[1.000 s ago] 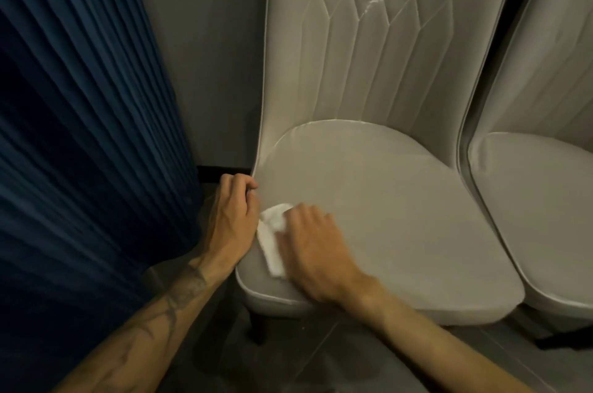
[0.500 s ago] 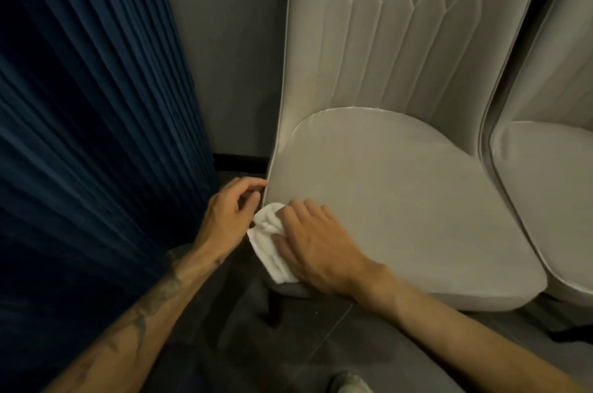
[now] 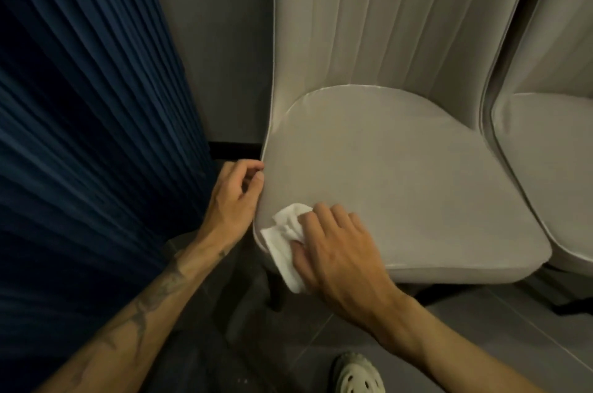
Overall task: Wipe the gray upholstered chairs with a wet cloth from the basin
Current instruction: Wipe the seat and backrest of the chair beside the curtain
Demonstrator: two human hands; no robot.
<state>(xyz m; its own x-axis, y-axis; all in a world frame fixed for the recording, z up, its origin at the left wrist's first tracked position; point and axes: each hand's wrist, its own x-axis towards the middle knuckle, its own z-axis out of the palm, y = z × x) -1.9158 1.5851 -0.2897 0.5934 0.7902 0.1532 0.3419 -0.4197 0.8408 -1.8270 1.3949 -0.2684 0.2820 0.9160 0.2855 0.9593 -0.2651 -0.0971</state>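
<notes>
A gray upholstered chair [image 3: 401, 174] with a stitched backrest fills the middle of the view. My right hand [image 3: 337, 248] presses a crumpled white cloth [image 3: 285, 238] onto the seat's front left corner, fingers spread flat over it; part of the cloth hangs over the seat edge. My left hand [image 3: 232, 196] is beside the seat's left edge, fingers loosely curled, fingertips touching the piping. A second gray chair [image 3: 552, 152] stands directly to the right. No basin is in view.
A dark blue pleated curtain [image 3: 80, 135] hangs close on the left. A gray wall [image 3: 218, 39] with a black skirting runs behind the chairs. The floor is dark gray tile, and a pale perforated shoe [image 3: 357, 376] shows at the bottom.
The view has shifted left and slightly back, and the shoe has come into view. My right hand with the cloth has stayed on the front left corner, and my left hand's fingers have loosened off the seat edge.
</notes>
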